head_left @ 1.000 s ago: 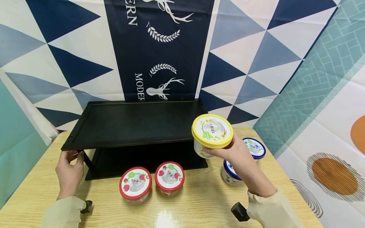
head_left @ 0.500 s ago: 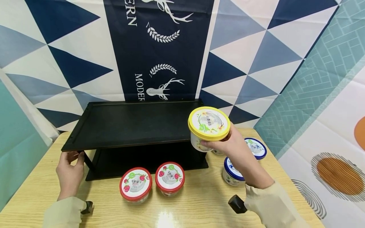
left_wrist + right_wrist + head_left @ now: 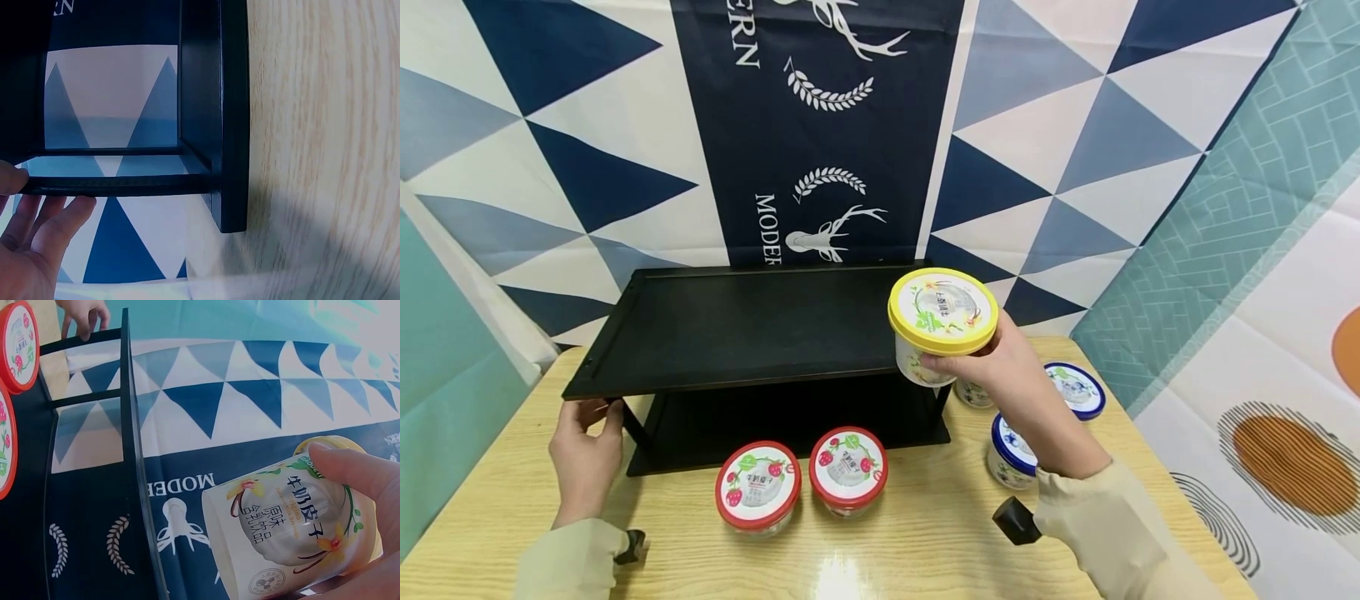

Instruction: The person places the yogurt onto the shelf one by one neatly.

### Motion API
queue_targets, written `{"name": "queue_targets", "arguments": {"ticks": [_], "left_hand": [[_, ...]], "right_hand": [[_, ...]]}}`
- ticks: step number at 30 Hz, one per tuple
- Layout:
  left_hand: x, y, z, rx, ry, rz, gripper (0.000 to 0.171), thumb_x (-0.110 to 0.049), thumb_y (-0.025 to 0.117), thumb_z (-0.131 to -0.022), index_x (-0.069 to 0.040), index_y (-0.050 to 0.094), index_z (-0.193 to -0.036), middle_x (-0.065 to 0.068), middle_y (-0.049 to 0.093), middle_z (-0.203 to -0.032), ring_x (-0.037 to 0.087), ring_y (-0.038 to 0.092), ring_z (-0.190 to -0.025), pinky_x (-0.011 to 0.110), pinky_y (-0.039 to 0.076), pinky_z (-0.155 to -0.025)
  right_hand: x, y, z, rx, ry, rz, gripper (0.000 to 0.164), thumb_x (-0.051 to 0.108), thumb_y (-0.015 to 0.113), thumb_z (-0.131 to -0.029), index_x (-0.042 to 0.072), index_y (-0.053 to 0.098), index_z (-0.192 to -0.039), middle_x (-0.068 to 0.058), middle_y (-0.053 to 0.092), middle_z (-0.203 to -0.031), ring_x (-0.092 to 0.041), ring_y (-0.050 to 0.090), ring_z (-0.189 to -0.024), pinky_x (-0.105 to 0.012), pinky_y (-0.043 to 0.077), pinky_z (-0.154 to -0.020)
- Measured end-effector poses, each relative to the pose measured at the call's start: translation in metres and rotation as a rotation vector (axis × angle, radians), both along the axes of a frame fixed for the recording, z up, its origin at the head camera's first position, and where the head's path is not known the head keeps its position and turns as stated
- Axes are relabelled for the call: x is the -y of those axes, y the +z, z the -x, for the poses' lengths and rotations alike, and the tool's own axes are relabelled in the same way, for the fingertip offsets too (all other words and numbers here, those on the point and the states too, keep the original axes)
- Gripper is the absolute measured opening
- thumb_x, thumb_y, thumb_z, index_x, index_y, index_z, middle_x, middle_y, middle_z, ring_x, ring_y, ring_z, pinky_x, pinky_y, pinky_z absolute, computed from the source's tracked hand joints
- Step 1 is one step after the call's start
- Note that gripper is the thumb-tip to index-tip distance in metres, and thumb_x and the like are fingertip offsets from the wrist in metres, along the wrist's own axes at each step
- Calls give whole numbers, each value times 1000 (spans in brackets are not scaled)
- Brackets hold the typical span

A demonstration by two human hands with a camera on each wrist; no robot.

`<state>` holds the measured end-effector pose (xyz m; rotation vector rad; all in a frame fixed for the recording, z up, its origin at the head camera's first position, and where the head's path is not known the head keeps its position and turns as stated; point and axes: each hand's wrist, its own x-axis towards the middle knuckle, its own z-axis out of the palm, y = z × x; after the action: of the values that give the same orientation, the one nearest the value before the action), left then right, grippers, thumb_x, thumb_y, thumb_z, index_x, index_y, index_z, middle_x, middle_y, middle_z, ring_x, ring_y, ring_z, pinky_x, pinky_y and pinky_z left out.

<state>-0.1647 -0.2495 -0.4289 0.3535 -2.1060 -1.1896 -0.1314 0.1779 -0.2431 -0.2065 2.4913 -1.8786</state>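
Note:
My right hand (image 3: 992,358) grips a white tub with a yellow lid (image 3: 943,312), lid up, over the right end of a black two-tier shelf (image 3: 760,325). Flowers and Chinese lettering show on the tub's side (image 3: 287,519) in the right wrist view. At the shelf's front left corner, my left hand (image 3: 583,450) holds the post (image 3: 125,185) just below the top board, thumb on one side and fingers on the other. Two red-lidded tubs with strawberry prints, one on the left (image 3: 757,487) and one on the right (image 3: 848,471), stand before the shelf.
Two blue-lidded tubs, a nearer one (image 3: 1011,454) and a farther one (image 3: 1075,390), stand right of the shelf, partly behind my right forearm. Another tub (image 3: 973,393) shows beneath my right hand. A patterned cloth (image 3: 820,133) hangs behind the wooden table (image 3: 910,542).
My right hand has lifted the yellow-lidded tub a little up and to the left, farther over the shelf's right end. The left hand stays at the post.

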Motion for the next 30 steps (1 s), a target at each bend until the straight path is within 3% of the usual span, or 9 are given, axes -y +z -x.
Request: {"name": "queue_targets", "arguments": {"ticks": [13, 30], "left_hand": [[0, -1, 2, -35, -7, 12, 26, -12, 56, -92, -6, 56, -117, -32, 44, -88, -19, 42, -82, 15, 38, -77], [1, 0, 2, -11, 8, 13, 27, -13, 55, -92, -5, 55, -118, -31, 43, -89, -20, 42, -82, 13, 38, -74]], "right_hand": [[9, 1, 10, -10, 24, 25, 73, 15, 77, -76, 21, 36, -136, 0, 46, -135, -23, 43, -125, -50, 36, -106], [31, -3, 21, -22, 72, 109, 74, 5, 75, -75, 17, 35, -136, -2, 47, -134, -23, 45, -122, -46, 40, -103]]}}
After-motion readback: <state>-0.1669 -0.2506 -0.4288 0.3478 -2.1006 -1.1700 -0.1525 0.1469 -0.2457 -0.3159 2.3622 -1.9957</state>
